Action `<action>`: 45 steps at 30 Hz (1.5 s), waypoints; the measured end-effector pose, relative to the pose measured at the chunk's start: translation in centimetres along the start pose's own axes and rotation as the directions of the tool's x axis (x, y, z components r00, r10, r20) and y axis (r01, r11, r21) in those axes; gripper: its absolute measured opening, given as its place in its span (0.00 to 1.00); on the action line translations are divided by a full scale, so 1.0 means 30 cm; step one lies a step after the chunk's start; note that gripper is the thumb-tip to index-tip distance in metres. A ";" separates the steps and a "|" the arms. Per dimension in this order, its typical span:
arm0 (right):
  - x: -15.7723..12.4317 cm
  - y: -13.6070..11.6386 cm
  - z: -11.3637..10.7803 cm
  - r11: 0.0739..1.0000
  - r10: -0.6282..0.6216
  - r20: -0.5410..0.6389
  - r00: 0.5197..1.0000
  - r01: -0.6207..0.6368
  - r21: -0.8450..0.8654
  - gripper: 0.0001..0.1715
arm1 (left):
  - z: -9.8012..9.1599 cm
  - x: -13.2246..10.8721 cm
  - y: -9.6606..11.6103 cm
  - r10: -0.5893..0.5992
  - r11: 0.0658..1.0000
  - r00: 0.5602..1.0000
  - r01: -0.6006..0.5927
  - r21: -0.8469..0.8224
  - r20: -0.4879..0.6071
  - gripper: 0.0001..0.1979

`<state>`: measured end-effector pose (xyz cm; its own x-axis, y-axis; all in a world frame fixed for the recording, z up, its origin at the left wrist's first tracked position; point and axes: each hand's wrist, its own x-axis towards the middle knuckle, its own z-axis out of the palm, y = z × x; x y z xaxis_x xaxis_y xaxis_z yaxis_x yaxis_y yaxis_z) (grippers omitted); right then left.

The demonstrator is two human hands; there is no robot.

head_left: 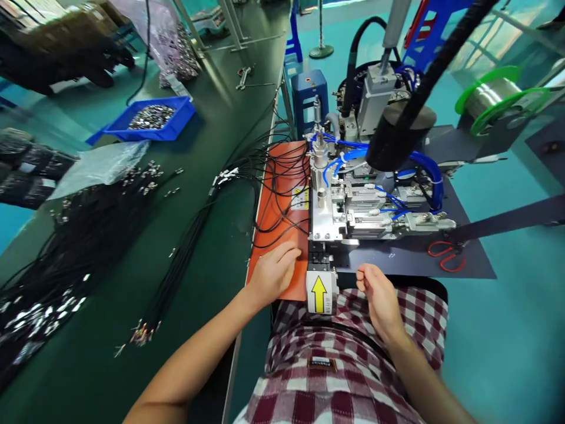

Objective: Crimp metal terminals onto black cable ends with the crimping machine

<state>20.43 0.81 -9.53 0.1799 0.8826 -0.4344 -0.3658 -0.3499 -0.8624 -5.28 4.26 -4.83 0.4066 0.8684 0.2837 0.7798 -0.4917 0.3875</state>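
Note:
My left hand [274,274] is over the orange mat [265,235], just left of the machine's front end. Its thumb and fingers are pressed together, and whatever they pinch is too small or hidden to make out. My right hand [380,299] is raised above my lap, right of the white plate with a yellow arrow [321,292]. Its fingers are curled closed, their contents hidden. Thin black cables [282,218] run across the mat toward the metal machine [324,212], beyond both hands.
On the green table [212,294] lie a cable bundle [189,235] and a large pile of black cables [79,235]. A blue tray [176,121] holds small metal parts. Red-handled scissors [446,256] lie on the machine's grey base. A green wire spool [494,100] stands behind.

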 end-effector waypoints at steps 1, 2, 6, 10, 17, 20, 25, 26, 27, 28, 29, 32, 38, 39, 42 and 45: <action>-0.003 -0.009 -0.009 1.000 -0.002 -0.006 1.000 0.002 -0.003 0.16 | -0.018 -0.033 -0.018 -0.036 0.999 0.995 0.038 0.020 -0.089 0.12; -0.004 -0.019 -0.016 1.000 -0.006 -0.011 1.000 0.006 0.000 0.16 | -0.037 -0.064 -0.041 -0.114 0.991 0.976 0.124 0.043 -0.186 0.11; 0.001 -0.058 -0.011 1.000 -0.016 -0.004 1.000 0.016 0.022 0.14 | -0.103 -0.117 -0.138 -0.498 0.859 0.840 0.512 0.006 -0.216 0.11; -0.009 -0.090 0.028 0.999 -0.042 0.059 0.997 0.043 -0.013 0.13 | -0.169 -0.086 -0.147 -0.609 0.779 0.793 0.591 -0.210 -0.026 0.11; -0.085 -0.131 0.067 0.967 -0.108 0.225 0.968 0.155 -0.204 0.13 | -0.335 -0.014 0.047 -0.187 0.600 0.972 0.226 -0.767 0.141 0.16; -0.122 -0.148 0.071 0.921 -0.144 0.297 0.944 0.238 -0.310 0.11 | -0.327 0.012 0.145 0.098 0.863 0.993 -0.054 -0.503 0.062 0.17; -0.164 -0.155 0.070 0.764 -0.327 0.452 0.830 0.514 -0.391 0.07 | -0.210 0.026 0.314 0.525 0.846 0.844 -0.503 -0.176 0.107 0.12; -0.167 -0.151 0.073 0.733 -0.344 0.496 0.797 0.559 -0.388 0.09 | -0.182 0.024 0.346 0.584 0.803 0.804 -0.551 -0.229 0.112 0.12; -0.169 -0.146 0.077 0.712 -0.349 0.537 0.768 0.590 -0.380 0.11 | -0.157 0.021 0.374 0.638 0.753 0.765 -0.594 -0.281 0.093 0.11; -0.168 -0.141 0.083 0.700 -0.346 0.573 0.743 0.611 -0.369 0.14 | -0.135 0.018 0.397 0.674 0.716 0.734 -0.625 -0.311 0.077 0.10; -0.167 -0.135 0.088 0.694 -0.340 0.604 0.720 0.626 -0.355 0.15 | -0.118 0.015 0.414 0.700 0.686 0.712 -0.651 -0.327 0.052 0.10; -0.158 -0.126 0.090 0.706 -0.312 0.632 0.709 0.619 -0.345 0.16 | -0.101 0.007 0.420 0.669 0.717 0.743 -0.641 -0.274 0.014 0.07; -0.138 -0.156 0.025 0.825 -0.254 0.541 0.802 0.472 -0.312 0.15 | -0.118 -0.004 0.316 0.277 0.933 0.929 -0.199 -0.299 0.247 0.12; -0.138 -0.160 0.019 0.839 -0.250 0.572 0.781 0.470 -0.275 0.18 | -0.114 -0.005 0.302 0.171 0.944 0.943 -0.074 -0.321 0.287 0.13; -0.144 -0.154 0.033 0.831 -0.239 0.619 0.748 0.487 -0.267 0.17 | -0.095 -0.008 0.282 -0.032 0.905 0.935 0.177 -0.386 0.354 0.12; -0.147 -0.130 0.072 0.811 -0.229 0.541 0.809 0.465 -0.353 0.11 | -0.082 -0.008 0.279 -0.056 0.876 0.924 0.227 -0.426 0.378 0.11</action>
<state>19.10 -1.05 -3.68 -0.2648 0.9642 -0.0139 0.1096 0.0158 -0.9938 -0.01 -0.21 0.51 0.5124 0.8539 -0.0913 0.5723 -0.2603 0.7777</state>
